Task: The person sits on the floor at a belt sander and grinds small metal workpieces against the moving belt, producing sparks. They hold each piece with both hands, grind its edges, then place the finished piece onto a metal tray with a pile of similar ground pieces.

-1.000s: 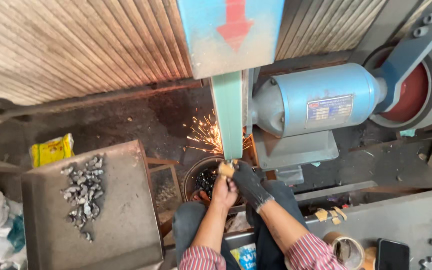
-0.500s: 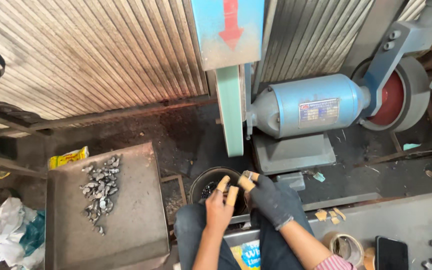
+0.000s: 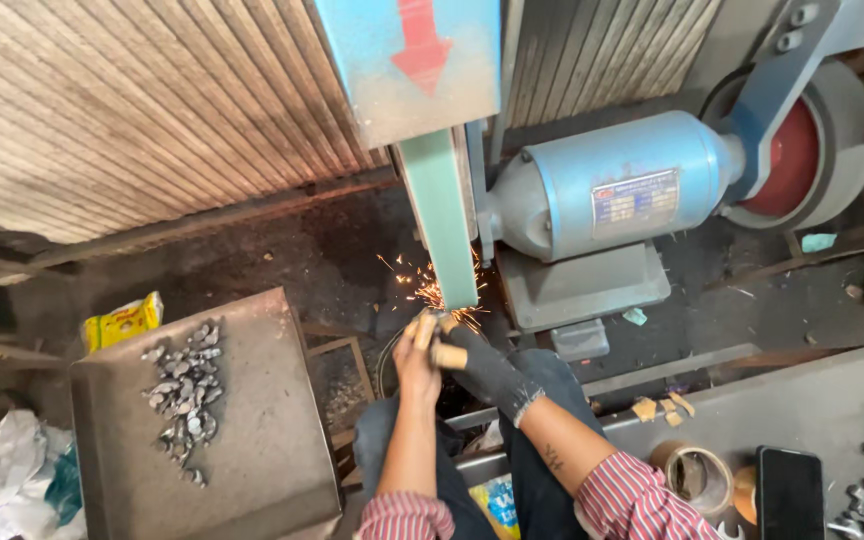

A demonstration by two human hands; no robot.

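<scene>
sparks at frame centre — both hands, left hand [image 3: 416,358] bare, right hand [image 3: 482,365] gloved, fingers clamped on a small part [image 3: 439,325] against the belt [image 3: 442,220] — likely stiff, hot, gripped by its ends.

A metal workshop is shown. A belt grinder [image 3: 439,215] with a blue motor [image 3: 612,185] and a red wheel [image 3: 792,160] is seen in the upper right of the frame, and sparks [image 3: 430,292] are thrown off near the centre. Small metal parts [image 3: 182,385] are heaped on a steel tray [image 3: 262,440] at lower left. A corrugated shutter [image 3: 132,110] and a soot-dark floor [image 3: 302,255] are seen behind.
</scene>
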